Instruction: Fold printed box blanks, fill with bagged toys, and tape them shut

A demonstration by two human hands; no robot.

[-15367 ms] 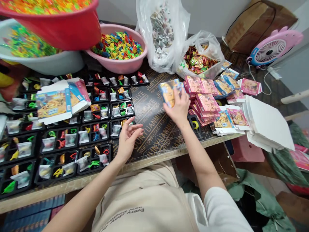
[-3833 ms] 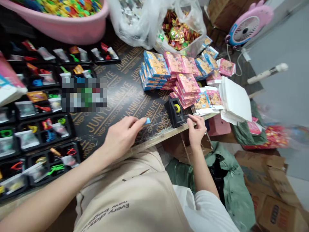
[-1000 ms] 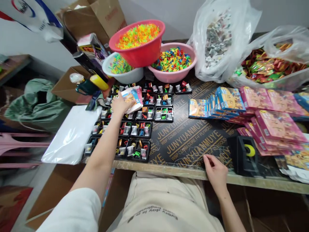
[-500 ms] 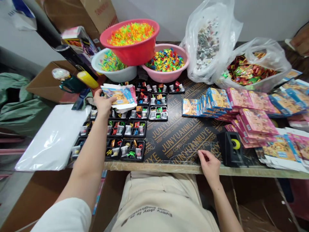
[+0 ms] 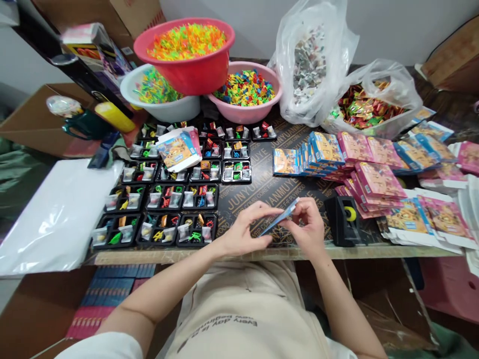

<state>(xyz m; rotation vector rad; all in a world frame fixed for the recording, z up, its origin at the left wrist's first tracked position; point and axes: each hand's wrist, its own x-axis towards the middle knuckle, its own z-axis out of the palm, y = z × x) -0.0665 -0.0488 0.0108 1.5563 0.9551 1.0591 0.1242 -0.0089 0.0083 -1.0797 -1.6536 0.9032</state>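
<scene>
A flat blue printed carton is held at a slant over the front of the table, its narrow edge toward me. My left hand grips its lower left end between thumb and fingers. At its upper right end, my right hand pinches the carton with curled fingers. To the left, a small pile of flat printed cartons lies on top of black compartment trays. These trays stand in rows, filled with small coloured toys and little wrapped packets. Just right of my right hand is a black tape dispenser with yellow tape.
Made-up blue boxes and pink boxes are stacked on the right, beside flat cartons. Behind stand a red basin, a pink basin and plastic bags. A white sheet stack lies left.
My left hand has left the carton pile on the trays and come right to the middle with one carton. My right hand has moved up and left and now grips it too. The view has shifted slightly.
</scene>
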